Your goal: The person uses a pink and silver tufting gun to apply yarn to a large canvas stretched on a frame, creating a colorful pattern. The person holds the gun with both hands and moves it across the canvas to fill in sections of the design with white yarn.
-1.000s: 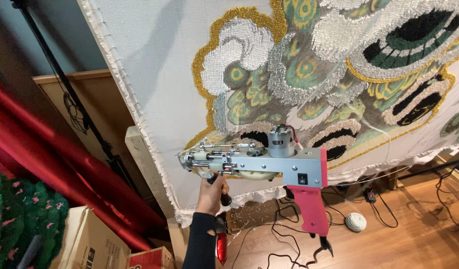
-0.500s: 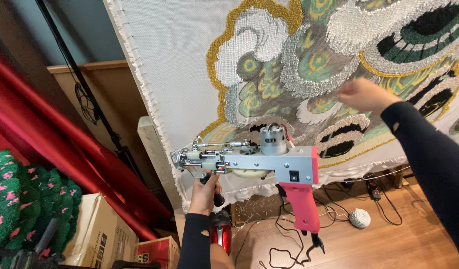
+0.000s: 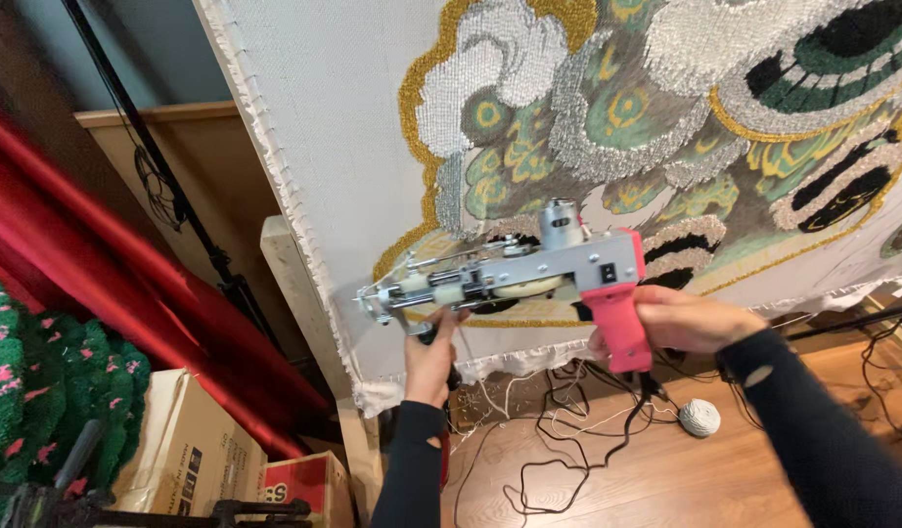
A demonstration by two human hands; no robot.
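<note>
My right hand (image 3: 681, 321) has come down from the tufted pattern, where it was raised half a second ago, and is now closed around the pink pistol grip of the tufting gun (image 3: 515, 279). The gun itself has shifted little: it remains level, its needle end pointing left, held just in front of the lower part of the stretched backing cloth (image 3: 343, 127).

The backing cloth fills the upper view. Its tufted area (image 3: 666, 108) shows grey, green, gold, white and black pile; the left portion is bare fabric. The cloth's left edge is pinned along a pale wooden frame post (image 3: 294, 284).

The tufting gun has a grey metal body, a small cylindrical motor on top and the pink grip at its right end. A black power cord (image 3: 608, 445) hangs from the base of the grip to the wooden floor (image 3: 725, 479).

My left hand (image 3: 431, 357) is closed around the front handle below the gun's forward mechanism, thumb and fingers wrapped fully; the handle is mostly hidden by the hand. Both sleeves are dark.

At left stand red drapery (image 3: 109, 264), a green rug with pink marks (image 3: 50, 391) and cardboard boxes (image 3: 192, 445). A white ball of yarn (image 3: 700, 418) lies on the floor, near the cords.
</note>
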